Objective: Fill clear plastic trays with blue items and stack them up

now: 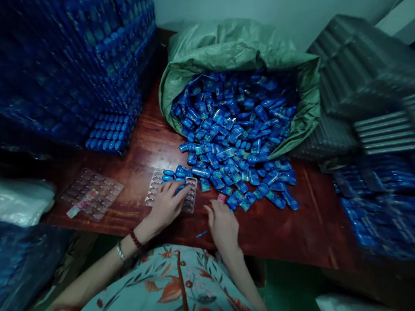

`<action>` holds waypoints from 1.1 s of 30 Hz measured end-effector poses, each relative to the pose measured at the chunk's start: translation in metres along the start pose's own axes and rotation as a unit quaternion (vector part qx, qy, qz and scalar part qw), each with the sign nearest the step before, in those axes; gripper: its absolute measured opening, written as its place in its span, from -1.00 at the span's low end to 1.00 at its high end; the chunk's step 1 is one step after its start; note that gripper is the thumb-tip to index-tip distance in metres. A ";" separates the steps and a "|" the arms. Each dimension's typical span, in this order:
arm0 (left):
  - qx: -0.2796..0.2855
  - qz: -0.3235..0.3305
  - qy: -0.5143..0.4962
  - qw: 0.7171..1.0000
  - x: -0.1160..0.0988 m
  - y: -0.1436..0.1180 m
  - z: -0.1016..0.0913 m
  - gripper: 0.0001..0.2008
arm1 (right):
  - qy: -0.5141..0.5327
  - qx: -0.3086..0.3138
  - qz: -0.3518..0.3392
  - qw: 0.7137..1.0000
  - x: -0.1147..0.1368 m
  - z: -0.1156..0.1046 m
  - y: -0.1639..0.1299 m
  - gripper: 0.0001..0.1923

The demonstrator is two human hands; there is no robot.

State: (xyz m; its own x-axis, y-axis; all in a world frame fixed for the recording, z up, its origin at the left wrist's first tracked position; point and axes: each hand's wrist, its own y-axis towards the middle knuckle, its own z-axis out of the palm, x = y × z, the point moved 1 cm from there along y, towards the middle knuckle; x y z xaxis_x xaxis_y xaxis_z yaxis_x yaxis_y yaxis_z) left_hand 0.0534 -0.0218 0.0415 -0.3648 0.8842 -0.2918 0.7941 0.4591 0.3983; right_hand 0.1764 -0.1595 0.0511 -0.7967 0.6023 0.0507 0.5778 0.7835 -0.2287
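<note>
Pressing down with the left hand [165,205], fingers spread flat and gripping nothing, on a clear blister tray [171,191] lying on the wooden table [295,229]. Resting the right hand [221,223] just beside the spilled blue tubes [228,171] (grip impossible to tell, a small pink piece [222,198] at its fingertips). Spilling from a green sack [237,47] behind.

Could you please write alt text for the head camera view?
A person's left hand rests on a clear plastic tray holding a few small blue tubes, while the right hand lies beside a pile of blue tubes spilling from a green sack onto a wooden table.
</note>
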 end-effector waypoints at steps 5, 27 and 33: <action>0.260 -0.135 0.072 0.953 0.024 0.088 0.008 -0.67 | -0.066 0.050 0.038 0.996 -0.047 0.005 -0.001 -0.64; -0.057 -0.180 -0.195 0.963 0.102 -0.018 -0.061 -0.78 | 0.450 -0.049 -0.138 0.881 -0.009 0.027 -0.010 -0.85; -0.077 -0.256 -0.204 0.942 0.065 -0.087 -0.055 -0.82 | 0.335 -0.079 -0.275 0.898 0.029 0.036 0.006 -0.71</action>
State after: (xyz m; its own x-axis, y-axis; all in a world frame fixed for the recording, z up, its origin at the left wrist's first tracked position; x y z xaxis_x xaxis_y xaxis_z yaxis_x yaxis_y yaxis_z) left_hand -0.0659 0.0006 0.0360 -0.4375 0.4517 -0.7775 0.4740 0.8506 0.2275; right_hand 0.1509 -0.1427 0.0166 -0.7137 0.0322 0.6997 0.1889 0.9708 0.1480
